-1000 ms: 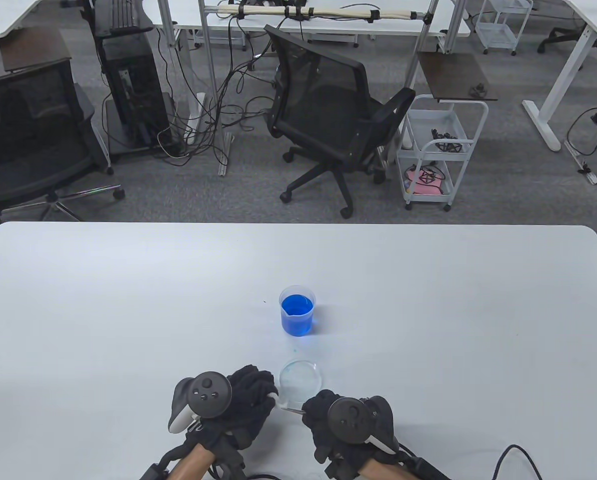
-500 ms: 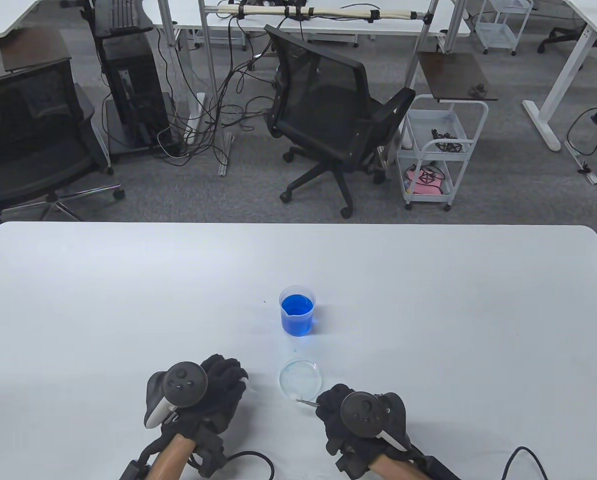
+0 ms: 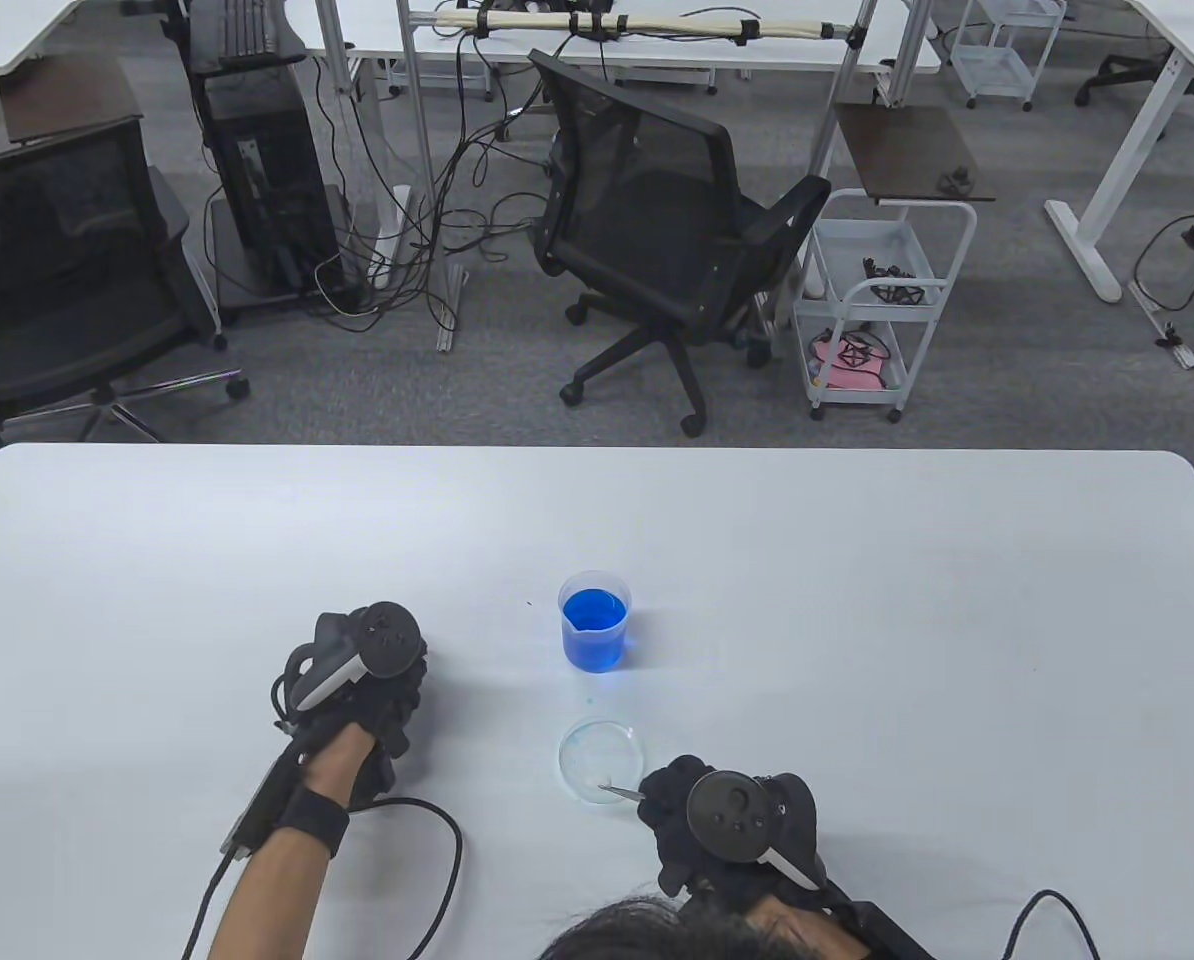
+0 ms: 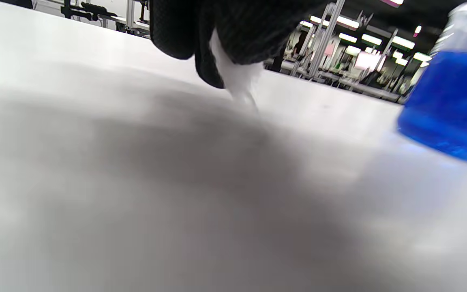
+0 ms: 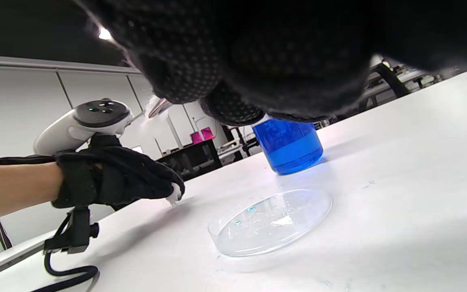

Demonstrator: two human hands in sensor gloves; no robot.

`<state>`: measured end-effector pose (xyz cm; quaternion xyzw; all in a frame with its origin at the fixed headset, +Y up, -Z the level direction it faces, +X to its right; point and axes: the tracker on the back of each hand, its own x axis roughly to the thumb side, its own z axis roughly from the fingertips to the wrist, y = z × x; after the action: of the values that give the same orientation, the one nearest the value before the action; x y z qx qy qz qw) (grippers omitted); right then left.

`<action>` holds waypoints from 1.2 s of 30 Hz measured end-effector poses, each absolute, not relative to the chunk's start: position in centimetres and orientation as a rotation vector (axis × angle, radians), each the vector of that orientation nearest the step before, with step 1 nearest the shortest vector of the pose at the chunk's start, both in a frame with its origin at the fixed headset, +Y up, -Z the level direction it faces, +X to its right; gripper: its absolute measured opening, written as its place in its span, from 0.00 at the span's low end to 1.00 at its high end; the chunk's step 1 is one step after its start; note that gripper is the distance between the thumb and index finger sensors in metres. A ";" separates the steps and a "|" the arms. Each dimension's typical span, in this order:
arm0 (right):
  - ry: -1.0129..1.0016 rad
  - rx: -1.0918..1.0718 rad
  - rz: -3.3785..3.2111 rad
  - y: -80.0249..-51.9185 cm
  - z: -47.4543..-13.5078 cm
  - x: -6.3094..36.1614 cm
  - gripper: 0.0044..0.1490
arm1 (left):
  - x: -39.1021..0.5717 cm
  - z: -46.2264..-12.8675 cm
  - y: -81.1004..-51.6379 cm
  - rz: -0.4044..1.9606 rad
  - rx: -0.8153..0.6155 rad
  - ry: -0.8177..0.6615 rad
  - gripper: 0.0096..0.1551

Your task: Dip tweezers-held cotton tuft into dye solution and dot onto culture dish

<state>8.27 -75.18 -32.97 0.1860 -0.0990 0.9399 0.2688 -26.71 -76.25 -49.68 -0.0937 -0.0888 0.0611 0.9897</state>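
White table (image 3: 857,600), office clutter behind. Tuft (image 3: 605,781) sits at tweezers (image 3: 621,793) tip over dish (image 3: 601,760), its near edge. Right hand (image 3: 692,810) pinches the tweezers, long axis toward 10 o'clock. Beaker (image 3: 594,632) of blue dye lies at 12 o'clock from the dish, nearer the right hand. Left hand (image 3: 362,690), at 9 o'clock, pinches cotton (image 5: 173,197).

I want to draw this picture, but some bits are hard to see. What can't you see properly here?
- Tweezers: table view, tips too small to show how firmly they nip the cotton tuft; the right hand hides the handle.
- Right wrist view: the glove covers the tweezers' tips.
- White cotton in the left hand: left wrist view, blurred; the fingers hide its top.
- Cup of blue dye: cut off by that view's right edge.
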 end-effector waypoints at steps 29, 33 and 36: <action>-0.320 0.408 2.614 -75.3 -34.7 9.9 0.25 | -28.5 -48.7 -74.0 0.210 -0.197 -0.072 0.33; -0.353 0.370 2.606 -75.0 -34.9 10.6 0.25 | -28.3 -45.5 -73.1 0.294 -0.163 -0.106 0.33; -0.372 0.350 2.593 -74.5 -34.9 11.0 0.25 | -27.7 -42.4 -72.7 0.364 -0.149 -0.142 0.33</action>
<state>11.01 -74.53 -34.90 0.1282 -0.1365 0.9508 0.2466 -27.72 -72.67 -42.42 -0.0738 -0.0703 0.1807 0.9782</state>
